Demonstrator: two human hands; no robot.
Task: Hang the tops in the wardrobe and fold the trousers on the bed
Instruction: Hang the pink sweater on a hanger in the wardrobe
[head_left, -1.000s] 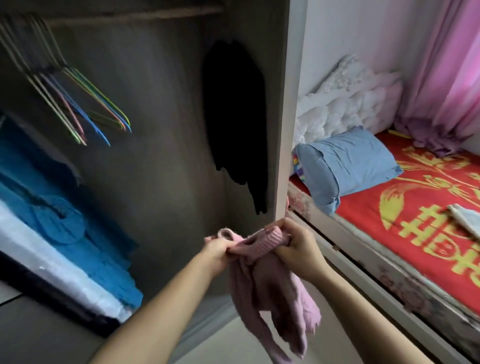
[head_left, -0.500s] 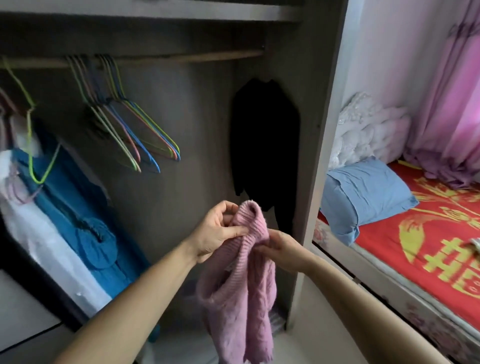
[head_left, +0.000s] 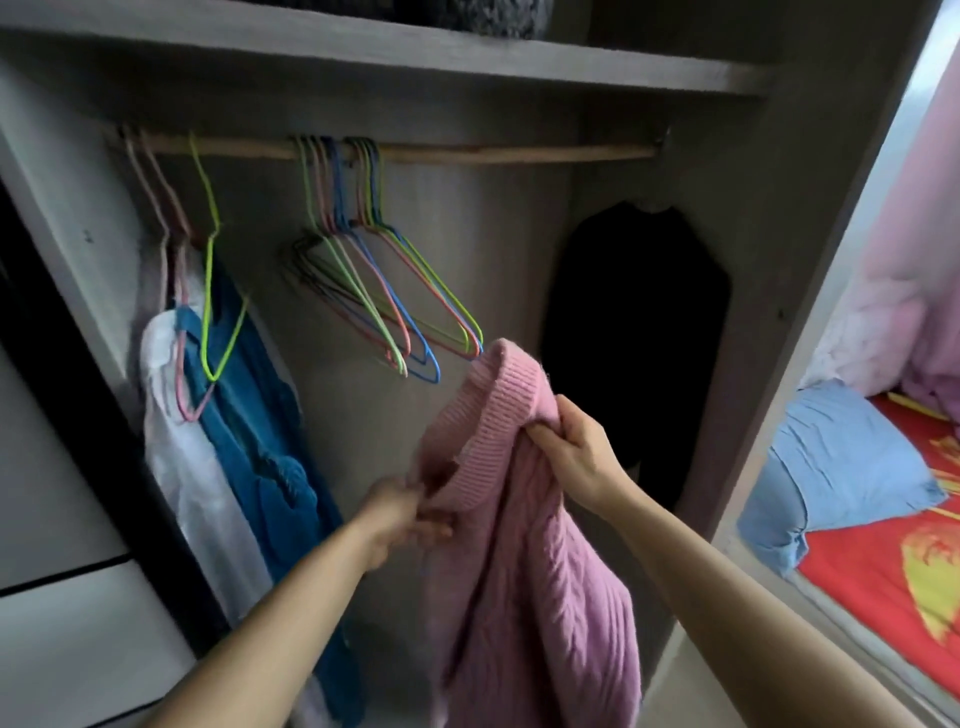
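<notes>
A person stood at an open wardrobe (head_left: 769, 218) holding a pink knitted sweater (head_left: 524, 545) at centre frame, the right hand (head_left: 579, 457) clenched around its ribbed collar and the left hand (head_left: 402, 514) pinching the knit just below, at 7 o'clock from the collar. A bunch of empty coloured wire hangers (head_left: 384, 291) hung from the wooden rail (head_left: 519, 154) at 11 o'clock from the sweater, a blue top (head_left: 249, 441) at 9 o'clock, a black garment (head_left: 634, 332) at 2 o'clock, and the red-covered bed (head_left: 883, 582) lay at 3 o'clock.
</notes>
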